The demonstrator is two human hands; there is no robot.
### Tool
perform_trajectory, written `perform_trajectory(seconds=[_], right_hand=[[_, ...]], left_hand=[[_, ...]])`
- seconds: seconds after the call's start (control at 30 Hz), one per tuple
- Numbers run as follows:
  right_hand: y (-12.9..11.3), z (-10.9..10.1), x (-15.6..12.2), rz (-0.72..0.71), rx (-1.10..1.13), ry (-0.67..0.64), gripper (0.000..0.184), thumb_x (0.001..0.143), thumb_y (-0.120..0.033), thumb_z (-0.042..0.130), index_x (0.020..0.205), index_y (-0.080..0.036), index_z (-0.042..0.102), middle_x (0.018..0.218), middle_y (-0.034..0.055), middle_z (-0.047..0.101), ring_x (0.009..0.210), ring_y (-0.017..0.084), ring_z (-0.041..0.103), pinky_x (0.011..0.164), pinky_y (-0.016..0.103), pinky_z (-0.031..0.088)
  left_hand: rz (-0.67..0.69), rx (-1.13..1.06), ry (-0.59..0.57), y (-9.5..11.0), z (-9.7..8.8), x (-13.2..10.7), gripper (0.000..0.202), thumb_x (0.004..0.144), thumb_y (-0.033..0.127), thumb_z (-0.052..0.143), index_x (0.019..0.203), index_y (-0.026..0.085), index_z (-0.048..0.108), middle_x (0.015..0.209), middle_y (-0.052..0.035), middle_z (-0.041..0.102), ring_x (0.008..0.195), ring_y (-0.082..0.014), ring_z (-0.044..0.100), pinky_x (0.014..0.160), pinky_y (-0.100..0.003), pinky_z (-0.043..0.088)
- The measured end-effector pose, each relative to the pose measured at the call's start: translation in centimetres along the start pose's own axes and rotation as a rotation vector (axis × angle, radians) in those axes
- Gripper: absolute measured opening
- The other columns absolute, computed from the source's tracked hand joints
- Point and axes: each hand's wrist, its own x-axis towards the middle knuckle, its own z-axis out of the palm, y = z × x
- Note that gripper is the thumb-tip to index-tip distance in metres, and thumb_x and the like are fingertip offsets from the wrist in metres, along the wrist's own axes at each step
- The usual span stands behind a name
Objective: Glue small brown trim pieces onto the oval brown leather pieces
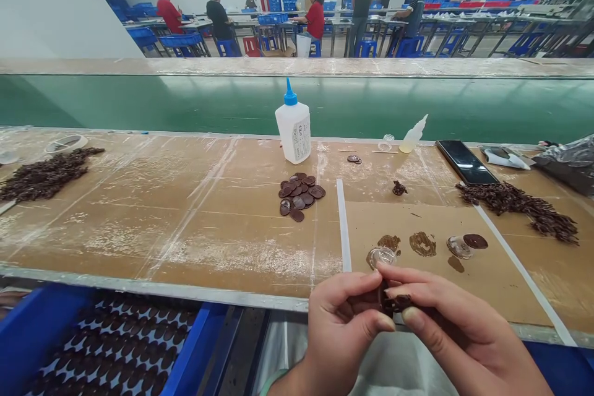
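Above the table's front edge, my left hand [338, 328] is closed on a dark brown disc [385, 299], seen nearly edge-on. My right hand [457, 325] pinches a small dark brown piece [400, 303] against the disc; its exact kind is partly hidden by the fingers. Just beyond the fingertips sits a clear round dish [383, 256] on a brown sheet [431, 284]. Farther right on that sheet, a dark brown disc [476, 241] rests beside another clear dish [458, 247]. Brown smears [422, 244] mark the sheet between them.
A pile of brown discs [301, 193] lies near a white bottle with a blue nozzle [293, 130]. A small dropper bottle [414, 135], a phone [466, 162] and clusters of dark brown pieces [520, 207] are to the right. A blue crate [192, 346] with rows of discs stands lower left.
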Motion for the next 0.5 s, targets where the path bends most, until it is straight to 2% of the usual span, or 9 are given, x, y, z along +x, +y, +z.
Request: perform_trajectory(seconds=[0.27, 0.4, 0.5], right_hand=[[-0.6, 0.1, 1.0, -0.108, 0.011, 0.064, 0.016, 0.094, -0.028, 0.063, 0.104, -0.035, 0.072, 0.117, -0.0038, 0.07, 0.103, 0.016, 0.069, 0.088, 0.018, 0.056], [-0.4, 0.0, 0.6, -0.08, 0.004, 0.028, 0.014, 0.095, -0.035, 0.063, 0.104, -0.035, 0.074, 0.123, -0.0016, 0.067, 0.11, 0.02, 0.066, 0.093, 0.023, 0.055], [0.7, 0.0, -0.5, -0.048, 0.007, 0.053, 0.018, 0.094, -0.045, 0.063, 0.099, -0.033, 0.077, 0.124, 0.0004, 0.066, 0.112, 0.024, 0.064, 0.095, 0.027, 0.055]], left_hand=[[0.059, 0.033, -0.012, 0.0, -0.1, -0.1, 0.032, 0.07, 0.024, 0.092, 0.099, 0.029, 0.08, 0.091, -0.0003, 0.076, 0.08, -0.0131, 0.072, 0.074, -0.014, 0.058], [0.103, 0.09, -0.02, -0.2, -0.2, -0.2, 0.032, 0.07, 0.03, 0.091, 0.1, 0.031, 0.079, 0.092, -0.0021, 0.075, 0.084, -0.0159, 0.071, 0.077, -0.018, 0.058], [0.151, 0.105, 0.002, -1.4, -0.7, -0.7, 0.031, 0.07, 0.033, 0.091, 0.098, 0.032, 0.079, 0.091, -0.004, 0.075, 0.085, -0.0185, 0.071, 0.077, -0.023, 0.059]])
